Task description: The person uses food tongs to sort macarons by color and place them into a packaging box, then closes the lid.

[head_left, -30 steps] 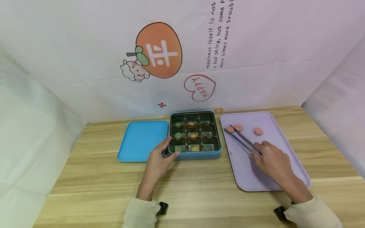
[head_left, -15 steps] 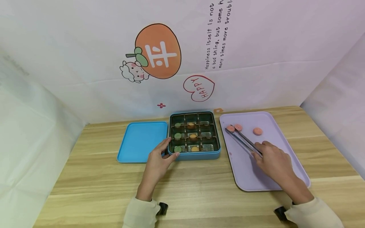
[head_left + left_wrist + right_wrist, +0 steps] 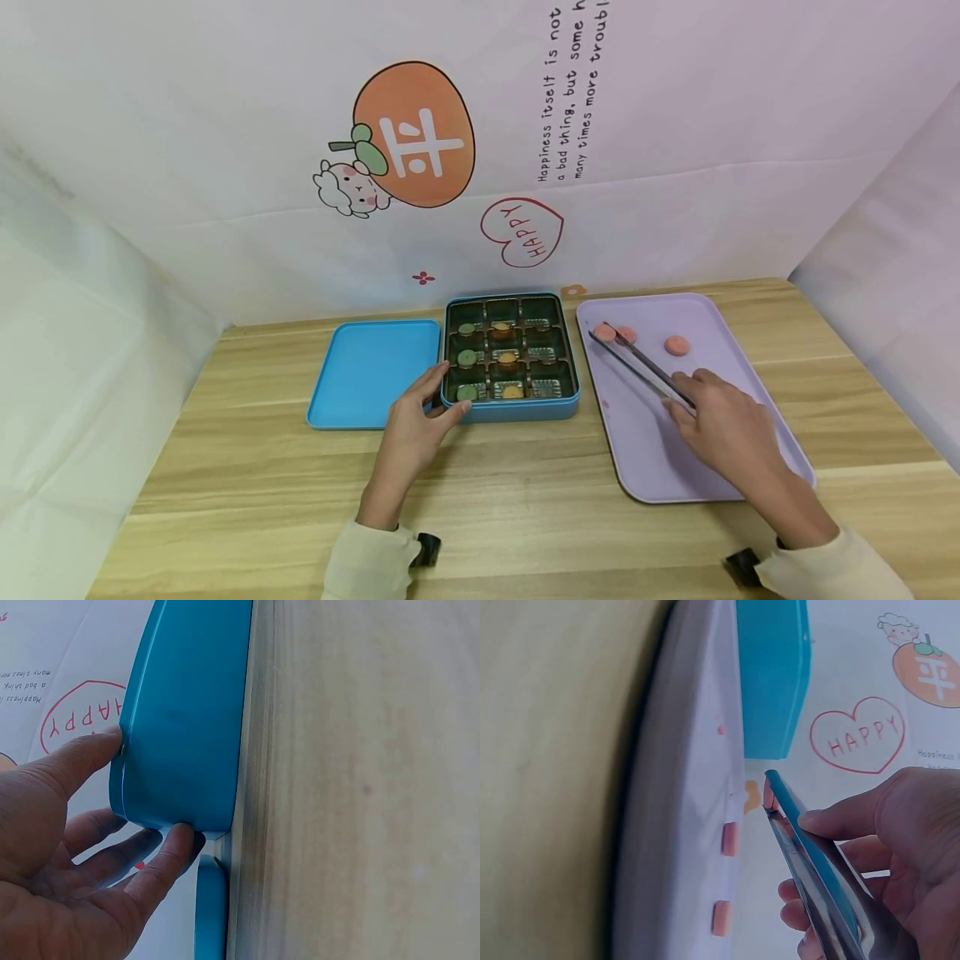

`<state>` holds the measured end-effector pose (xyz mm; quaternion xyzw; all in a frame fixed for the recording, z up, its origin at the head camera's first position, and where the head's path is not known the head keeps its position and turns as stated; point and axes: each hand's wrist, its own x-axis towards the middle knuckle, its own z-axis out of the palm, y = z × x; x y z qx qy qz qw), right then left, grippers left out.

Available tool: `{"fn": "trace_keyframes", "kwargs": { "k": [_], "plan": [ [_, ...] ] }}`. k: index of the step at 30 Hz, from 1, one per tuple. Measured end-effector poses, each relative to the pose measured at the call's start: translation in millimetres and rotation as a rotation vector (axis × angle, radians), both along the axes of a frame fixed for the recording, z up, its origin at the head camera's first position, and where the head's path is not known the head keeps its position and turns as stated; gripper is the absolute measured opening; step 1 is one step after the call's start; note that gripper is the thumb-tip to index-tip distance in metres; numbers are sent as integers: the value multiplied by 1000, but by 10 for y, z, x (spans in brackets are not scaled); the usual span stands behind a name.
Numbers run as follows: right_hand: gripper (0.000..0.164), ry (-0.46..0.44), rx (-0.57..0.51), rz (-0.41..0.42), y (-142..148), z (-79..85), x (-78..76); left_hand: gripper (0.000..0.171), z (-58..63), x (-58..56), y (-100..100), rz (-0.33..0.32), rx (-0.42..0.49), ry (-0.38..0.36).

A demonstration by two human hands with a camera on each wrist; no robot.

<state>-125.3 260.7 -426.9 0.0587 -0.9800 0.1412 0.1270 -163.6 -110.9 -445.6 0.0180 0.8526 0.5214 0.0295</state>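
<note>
The pink cookie point(image 3: 604, 333) sits between the tips of your tongs point(image 3: 825, 881), over the tray's far left corner; in the head view it's shifted up slightly versus half a second ago, and the right wrist view shows it off the tray point(image 3: 667, 467). So the pick-up looks made, placing not done. Your right hand point(image 3: 727, 421) is clamped on the tongs, tips closed on the cookie. Two other pink cookies point(image 3: 626, 336) point(image 3: 677, 345) lie on the tray, the nearer one partly behind the tongs. Your left hand point(image 3: 416, 421) grips the box point(image 3: 525, 410) at its near left corner, thumb at the front rim; box and lid point(image 3: 375, 375) look unmoved. Hard to tell: how squarely the tips bite, since the cookie shows only a thin edge from the wrist. Front-row green and orange cookies are partly cut off by the box's near wall; sleeves run out of frame.
</note>
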Motion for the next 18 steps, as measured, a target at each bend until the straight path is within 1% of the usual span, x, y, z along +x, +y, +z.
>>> {"fn": "trace_keyframes", "kwargs": {
  "k": [4, 11, 16, 18],
  "plan": [
    [31, 22, 2, 11, -23, 56, 33, 72, 2, 1, -2, -2, -3, -4],
    [30, 118, 11, 53, -106, 158, 148, 73, 7, 8, -3, 0, -1, -9],
    [32, 146, 17, 77, -184, 232, 227, 72, 7, 8, 0, 1, 1, -9],
    [32, 139, 16, 85, -217, 254, 254, 72, 7, 9, 1, 2, 0, -8]
  ]
}}
